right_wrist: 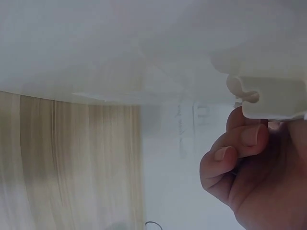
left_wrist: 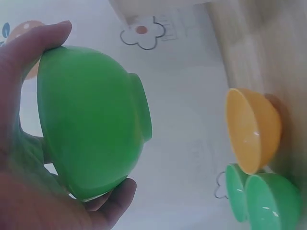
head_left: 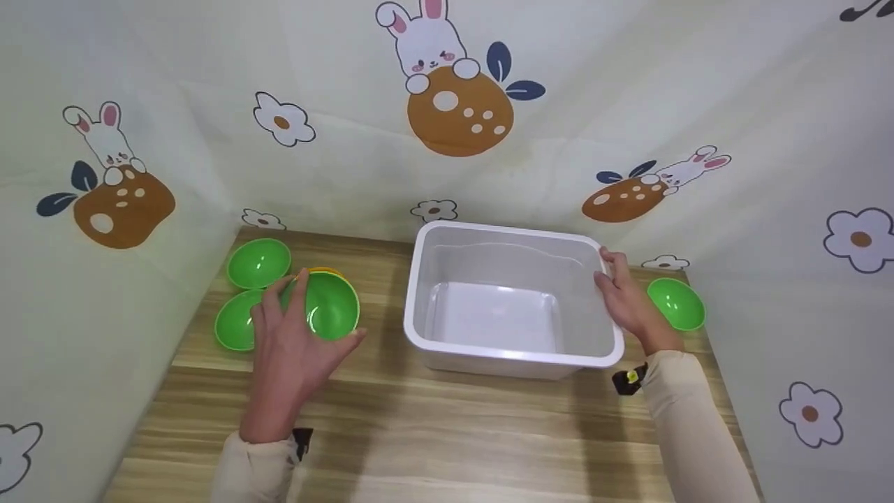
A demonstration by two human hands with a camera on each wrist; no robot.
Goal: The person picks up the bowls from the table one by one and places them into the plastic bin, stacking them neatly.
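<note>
My left hand (head_left: 290, 342) holds a green bowl (head_left: 334, 307) by its rim, thumb on one side and fingers on the other. In the left wrist view this bowl (left_wrist: 91, 120) is off the table, its base facing away from the palm. An orange bowl (left_wrist: 254, 129) stands on the table beyond it, mostly hidden in the head view. Two more green bowls (head_left: 258, 263) sit at the table's left. With curled fingers my right hand (head_left: 628, 300) grips the right rim of a white plastic bin (head_left: 513, 356), which has nothing in it.
Another green bowl (head_left: 676, 304) lies at the right edge, behind the right wrist. The wood-grain table (head_left: 461, 440) is bounded at the back and sides by a printed cloth (head_left: 335, 168) with rabbits and flowers.
</note>
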